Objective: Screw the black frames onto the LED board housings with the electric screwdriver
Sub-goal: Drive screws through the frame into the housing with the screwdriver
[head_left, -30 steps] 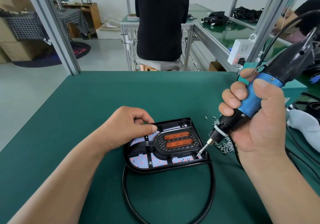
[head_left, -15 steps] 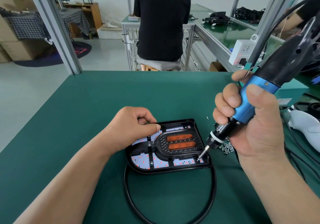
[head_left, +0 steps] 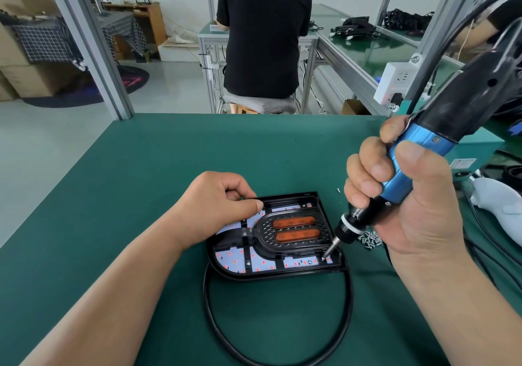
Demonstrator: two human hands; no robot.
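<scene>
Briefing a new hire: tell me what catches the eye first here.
The blue-and-black electric screwdriver, gripped in the right hand at right, has its bit on the near right corner of the LED board housing. The left hand holds the housing's far left edge, and loose screws lie just right of it.

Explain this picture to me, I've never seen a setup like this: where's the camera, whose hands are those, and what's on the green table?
No machine here: a person works bare-handed, and the one camera sits on their head, looking down, so both arms reach in from below. The right hand grips a blue and black electric screwdriver, its bit tip at the near right corner of the LED board housing. The left hand holds the housing's far left corner. A black frame lies over the board. Loose screws and a looped black cable lie on the green mat.
</scene>
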